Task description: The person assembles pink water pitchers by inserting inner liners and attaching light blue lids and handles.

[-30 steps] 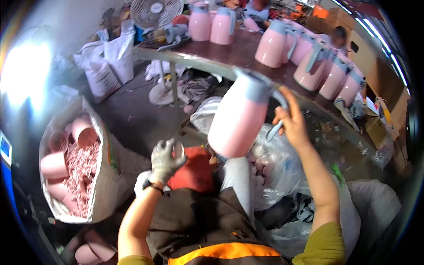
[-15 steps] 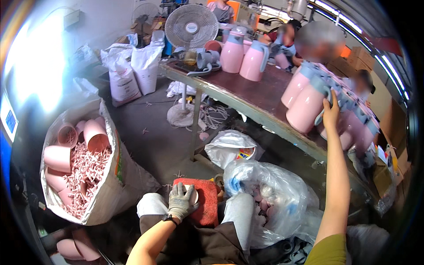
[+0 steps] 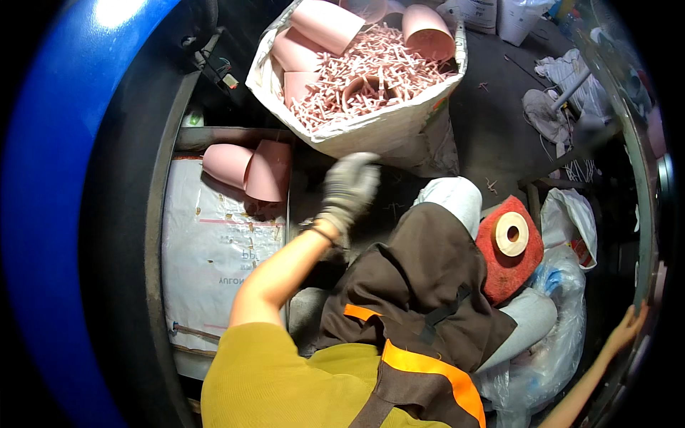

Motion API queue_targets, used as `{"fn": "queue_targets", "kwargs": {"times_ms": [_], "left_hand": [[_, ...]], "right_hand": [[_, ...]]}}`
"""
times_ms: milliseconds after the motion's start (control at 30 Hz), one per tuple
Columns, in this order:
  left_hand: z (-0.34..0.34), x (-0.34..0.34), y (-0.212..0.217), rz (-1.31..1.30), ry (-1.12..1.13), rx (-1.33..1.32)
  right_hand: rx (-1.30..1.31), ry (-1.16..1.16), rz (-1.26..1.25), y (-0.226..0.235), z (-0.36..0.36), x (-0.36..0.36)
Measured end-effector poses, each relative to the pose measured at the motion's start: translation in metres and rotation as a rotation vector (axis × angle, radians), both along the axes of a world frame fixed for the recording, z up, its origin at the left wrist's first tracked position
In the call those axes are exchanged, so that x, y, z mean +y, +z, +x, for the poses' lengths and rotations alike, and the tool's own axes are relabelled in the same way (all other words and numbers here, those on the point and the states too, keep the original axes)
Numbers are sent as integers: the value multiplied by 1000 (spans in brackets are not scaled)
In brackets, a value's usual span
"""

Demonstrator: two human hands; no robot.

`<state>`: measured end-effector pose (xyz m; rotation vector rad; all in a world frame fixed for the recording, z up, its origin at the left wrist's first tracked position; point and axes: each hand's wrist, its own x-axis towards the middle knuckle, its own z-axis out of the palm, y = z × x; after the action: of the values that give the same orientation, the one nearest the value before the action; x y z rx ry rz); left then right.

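My left hand (image 3: 349,189), in a grey-white glove, is raised between my lap and the big sack; motion smears its fingers. Two pink plastic tube-shaped shells (image 3: 227,165) lie beyond it to the left, apart from it, on a flat white printed bag (image 3: 221,250). My bare right hand (image 3: 628,324) reaches to the table edge (image 3: 631,185) at the far right, fingers stretched out, with no object visible in it. A pale round ring with a central hole (image 3: 511,234) rests on the red cloth pad (image 3: 503,274) between my knees, untouched.
A large white woven sack (image 3: 399,135) ahead holds pink shells (image 3: 428,34) and many pink plastic scraps (image 3: 378,64). A clear plastic bag (image 3: 549,342) lies by my right leg. A blue curved surface (image 3: 57,214) and dark frame (image 3: 160,214) border the left.
My view has swung left and down. My left hand has left the pale ring on the red pad and moved left. My right hand has come away from the pink jug's handle.
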<state>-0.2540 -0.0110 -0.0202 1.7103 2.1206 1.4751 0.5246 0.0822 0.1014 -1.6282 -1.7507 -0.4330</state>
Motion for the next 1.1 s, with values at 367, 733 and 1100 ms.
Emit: {"fn": "queue_targets", "kwargs": {"times_ms": [367,733,1100], "left_hand": [[-239,-121,-188,-441,657,-415],[-232,-118,-170,0,898,-577],[28,14,54,243,-179,-590]], "right_hand": [[-21,0,-266,-5,-175,-69],[401,522,-390,-12,-347,-54],[1041,885,-1254,-34,-444,-117]]}}
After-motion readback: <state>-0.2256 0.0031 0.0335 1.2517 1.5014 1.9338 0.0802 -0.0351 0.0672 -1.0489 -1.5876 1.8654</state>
